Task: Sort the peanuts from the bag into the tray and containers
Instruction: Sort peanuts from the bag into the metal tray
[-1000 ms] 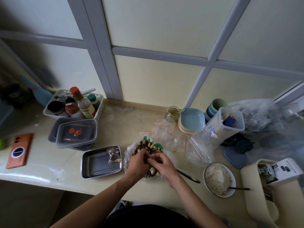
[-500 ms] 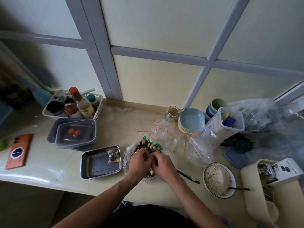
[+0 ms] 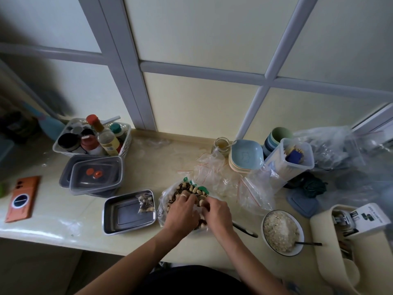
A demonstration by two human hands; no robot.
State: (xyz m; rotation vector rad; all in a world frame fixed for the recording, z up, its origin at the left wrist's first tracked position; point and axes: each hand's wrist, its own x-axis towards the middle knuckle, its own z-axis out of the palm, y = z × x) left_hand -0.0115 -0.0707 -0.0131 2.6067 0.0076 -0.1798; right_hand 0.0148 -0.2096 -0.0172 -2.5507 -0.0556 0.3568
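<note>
A clear plastic bag (image 3: 164,198) full of peanuts (image 3: 192,189) in their shells lies open on the counter in front of me. Both hands are inside its mouth, side by side. My left hand (image 3: 182,211) has its fingers curled down into the peanuts. My right hand (image 3: 218,212) touches it and is closed over peanuts too. What each palm holds is hidden. A steel tray (image 3: 114,224) sits just left of the bag, with a small sealed packet of peanuts (image 3: 145,203) in its far right corner. Two lidded plastic containers (image 3: 95,177) are stacked behind the tray.
Several empty zip bags (image 3: 225,179) lie behind the peanut bag. A bowl of grain (image 3: 281,232) with a spoon stands at the right, a dark utensil (image 3: 244,229) beside my right wrist. A basket of bottles (image 3: 91,139), an orange phone (image 3: 22,198), stacked dishes (image 3: 246,155).
Both hands have pushed further forward into the bag and closed in together; a second ago my right hand was lower, near the bag's front edge.
</note>
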